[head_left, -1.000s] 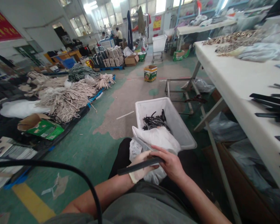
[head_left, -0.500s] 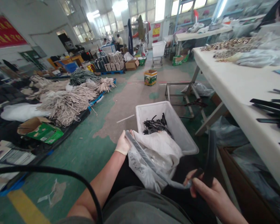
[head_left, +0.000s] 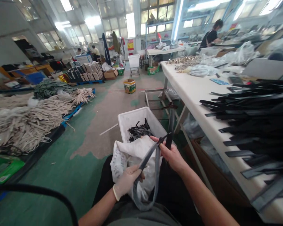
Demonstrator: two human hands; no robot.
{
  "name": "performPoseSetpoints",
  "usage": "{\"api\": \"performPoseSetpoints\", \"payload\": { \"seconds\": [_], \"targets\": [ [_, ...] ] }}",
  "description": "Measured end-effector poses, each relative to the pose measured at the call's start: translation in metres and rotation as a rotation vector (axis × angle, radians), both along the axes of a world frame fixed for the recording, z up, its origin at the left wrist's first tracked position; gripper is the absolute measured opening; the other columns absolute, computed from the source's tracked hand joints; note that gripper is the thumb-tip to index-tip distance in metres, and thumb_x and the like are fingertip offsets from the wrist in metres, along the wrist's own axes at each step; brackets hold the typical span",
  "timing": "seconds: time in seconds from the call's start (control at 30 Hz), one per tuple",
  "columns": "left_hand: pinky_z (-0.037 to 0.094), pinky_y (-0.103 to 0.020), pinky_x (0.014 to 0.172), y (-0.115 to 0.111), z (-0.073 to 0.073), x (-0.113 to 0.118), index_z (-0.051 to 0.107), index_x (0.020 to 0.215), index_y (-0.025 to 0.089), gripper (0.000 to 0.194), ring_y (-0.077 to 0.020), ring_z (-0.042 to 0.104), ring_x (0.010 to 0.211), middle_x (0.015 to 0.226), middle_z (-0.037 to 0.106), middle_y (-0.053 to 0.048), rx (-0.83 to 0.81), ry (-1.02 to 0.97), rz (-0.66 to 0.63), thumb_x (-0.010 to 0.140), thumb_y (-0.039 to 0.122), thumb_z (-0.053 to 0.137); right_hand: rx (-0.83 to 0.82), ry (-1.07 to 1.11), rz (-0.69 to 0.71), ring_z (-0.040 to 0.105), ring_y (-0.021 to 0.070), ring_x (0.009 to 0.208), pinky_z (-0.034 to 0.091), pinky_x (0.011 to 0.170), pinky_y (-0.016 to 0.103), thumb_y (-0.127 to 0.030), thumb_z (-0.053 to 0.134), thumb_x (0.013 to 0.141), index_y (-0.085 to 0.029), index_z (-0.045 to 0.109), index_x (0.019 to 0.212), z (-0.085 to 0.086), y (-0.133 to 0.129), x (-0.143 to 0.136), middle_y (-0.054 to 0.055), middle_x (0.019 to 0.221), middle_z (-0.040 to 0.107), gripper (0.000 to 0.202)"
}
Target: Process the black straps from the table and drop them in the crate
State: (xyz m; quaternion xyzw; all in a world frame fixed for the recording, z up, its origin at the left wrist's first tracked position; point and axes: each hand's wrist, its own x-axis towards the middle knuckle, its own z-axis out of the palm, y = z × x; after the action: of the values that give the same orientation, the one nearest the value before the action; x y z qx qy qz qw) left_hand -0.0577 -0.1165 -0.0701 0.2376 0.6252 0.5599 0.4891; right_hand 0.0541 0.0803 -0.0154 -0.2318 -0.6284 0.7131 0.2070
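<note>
A long dark grey strap (head_left: 156, 182) hangs in a loop above my lap between both hands. My left hand (head_left: 128, 179), in a pale glove, is closed around one length of it. My right hand (head_left: 171, 153), bare, grips the strap's upper part, with a black end (head_left: 171, 121) sticking up past the fingers. Under the hands a white sack (head_left: 119, 160) is draped over my lap and the near edge of a white plastic tub (head_left: 124, 125). Several black strap pieces (head_left: 141, 128) lie inside the tub.
At right, a white table (head_left: 191, 91) bears a heap of black straps (head_left: 257, 119) overhanging its edge. Beige cord bundles (head_left: 37, 116) lie on a pallet at left. A cardboard box (head_left: 129, 86) stands on the floor ahead. A person (head_left: 209, 37) works behind the table.
My hands have come closer together, and the stretched strap now hangs in a loop. My right hand has risen toward the tub; my left has drawn back. The view has turned right.
</note>
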Motion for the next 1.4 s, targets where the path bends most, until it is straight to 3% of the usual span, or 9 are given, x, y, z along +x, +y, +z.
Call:
{"api": "performPoseSetpoints", "payload": {
  "seconds": [0.17, 0.27, 0.37, 0.53, 0.63, 0.8, 1.13, 1.3, 1.4],
  "targets": [
    [0.036, -0.024, 0.055, -0.002, -0.009, 0.006, 0.067, 0.080, 0.014, 0.033, -0.0128, 0.053, 0.056, 0.066, 0.065, -0.004, -0.036, -0.050, -0.004, 0.081, 0.046, 0.062, -0.081, 0.053, -0.098, 0.038, 0.0099, 0.051, 0.035, 0.043, 0.020, -0.061, 0.055, 0.083, -0.017, 0.067, 0.119, 0.019, 0.007, 0.009, 0.002, 0.069, 0.057, 0.058],
    [0.035, -0.023, 0.052, -0.004, -0.015, 0.009, 0.066, 0.081, 0.014, 0.034, -0.0123, 0.053, 0.053, 0.066, 0.066, -0.005, -0.049, -0.100, 0.004, 0.078, 0.049, 0.065, -0.119, 0.045, -0.122, 0.021, 0.0073, 0.043, 0.024, 0.036, 0.021, -0.063, 0.053, 0.082, -0.013, 0.068, 0.116, 0.015, 0.006, 0.014, 0.001, 0.062, 0.054, 0.062],
    [0.034, -0.023, 0.048, -0.006, -0.019, 0.012, 0.064, 0.080, 0.016, 0.033, -0.0117, 0.052, 0.049, 0.065, 0.064, -0.004, -0.093, -0.160, -0.023, 0.079, 0.049, 0.063, -0.190, 0.066, -0.198, 0.013, 0.0053, 0.040, 0.026, 0.037, 0.022, -0.062, 0.056, 0.080, -0.016, 0.070, 0.107, 0.004, 0.005, 0.012, 0.000, 0.061, 0.056, 0.055],
    [0.035, -0.023, 0.049, -0.010, -0.024, 0.018, 0.062, 0.080, 0.017, 0.025, -0.0112, 0.051, 0.050, 0.066, 0.062, -0.001, -0.114, -0.131, -0.086, 0.083, 0.041, 0.058, -0.234, 0.039, -0.235, 0.038, 0.0084, 0.046, 0.040, 0.048, 0.021, -0.053, 0.064, 0.079, -0.021, 0.071, 0.101, -0.008, 0.005, 0.007, 0.001, 0.066, 0.062, 0.040],
    [0.037, -0.024, 0.053, -0.011, -0.022, 0.019, 0.061, 0.074, 0.017, 0.025, -0.0121, 0.051, 0.053, 0.066, 0.061, -0.001, -0.125, -0.066, -0.111, 0.084, 0.040, 0.056, -0.177, 0.046, -0.201, 0.042, 0.0094, 0.050, 0.040, 0.048, 0.021, -0.049, 0.063, 0.082, -0.017, 0.072, 0.100, -0.010, 0.007, 0.007, 0.001, 0.064, 0.060, 0.038],
    [0.040, -0.026, 0.062, -0.014, -0.016, 0.018, 0.064, 0.076, 0.018, 0.026, -0.0140, 0.051, 0.060, 0.067, 0.061, -0.001, -0.109, 0.079, -0.175, 0.087, 0.039, 0.053, -0.094, 0.032, -0.193, 0.053, 0.0141, 0.063, 0.048, 0.051, 0.024, -0.045, 0.072, 0.073, -0.014, 0.073, 0.090, -0.010, 0.009, 0.008, 0.006, 0.077, 0.065, 0.036],
    [0.041, -0.023, 0.064, -0.014, -0.014, 0.002, 0.070, 0.084, 0.021, 0.034, -0.0146, 0.058, 0.065, 0.067, 0.064, -0.001, -0.154, 0.697, -0.280, 0.092, 0.030, 0.038, 0.042, -0.031, -0.273, 0.049, 0.0114, 0.049, 0.048, 0.048, 0.025, -0.044, 0.076, 0.064, -0.015, 0.067, 0.069, -0.002, 0.010, 0.005, -0.001, 0.055, 0.057, 0.031],
    [0.046, -0.025, 0.073, -0.018, -0.018, 0.001, 0.069, 0.108, 0.023, 0.036, -0.0161, 0.064, 0.074, 0.079, 0.070, -0.003, -0.126, 0.878, -0.344, 0.092, 0.027, 0.037, -0.011, 0.035, -0.251, 0.050, 0.0111, 0.051, 0.046, 0.046, 0.024, -0.044, 0.078, 0.063, -0.015, 0.066, 0.071, -0.011, 0.012, 0.005, -0.001, 0.061, 0.058, 0.033],
    [0.049, -0.030, 0.085, -0.018, -0.015, -0.004, 0.067, 0.112, 0.023, 0.034, -0.0191, 0.065, 0.086, 0.091, 0.072, -0.005, -0.088, 0.833, -0.337, 0.092, 0.030, 0.041, -0.026, 0.028, -0.253, 0.049, 0.0107, 0.048, 0.044, 0.046, 0.024, -0.045, 0.077, 0.064, -0.016, 0.062, 0.063, -0.008, 0.011, 0.006, -0.002, 0.055, 0.056, 0.033]
  ]
}}
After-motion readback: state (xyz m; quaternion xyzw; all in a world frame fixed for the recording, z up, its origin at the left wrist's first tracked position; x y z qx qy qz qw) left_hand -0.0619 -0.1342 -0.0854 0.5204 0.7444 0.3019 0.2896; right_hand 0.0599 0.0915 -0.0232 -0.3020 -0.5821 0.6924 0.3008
